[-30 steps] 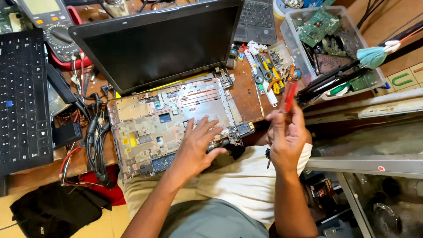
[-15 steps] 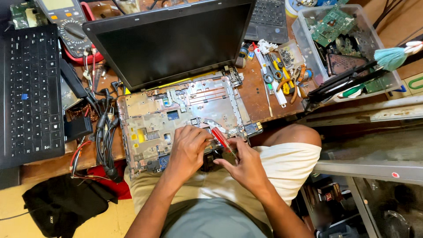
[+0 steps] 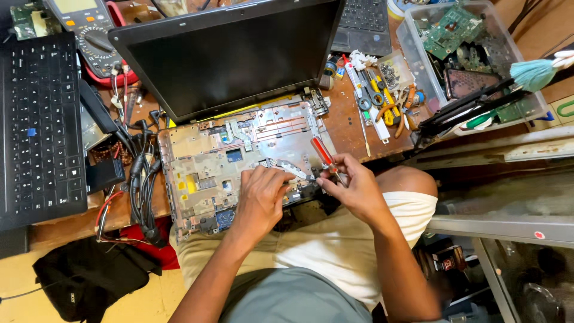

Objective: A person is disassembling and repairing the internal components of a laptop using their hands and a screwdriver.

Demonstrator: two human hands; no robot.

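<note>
right hand (image 3: 357,190) grip — red screwdriver (image 3: 324,154), opened laptop (image 3: 239,161)

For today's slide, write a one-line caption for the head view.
Left hand steadies an opened laptop while the right hand works a red-handled screwdriver at its edge.

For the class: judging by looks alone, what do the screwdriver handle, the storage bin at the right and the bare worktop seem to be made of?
Screwdriver handle: probably hard plastic, red and translucent, with a glossy shine. Storage bin: clear plastic, since the circuit boards show through its walls. Worktop: seemingly wood or board, brown, matt and worn.
</note>
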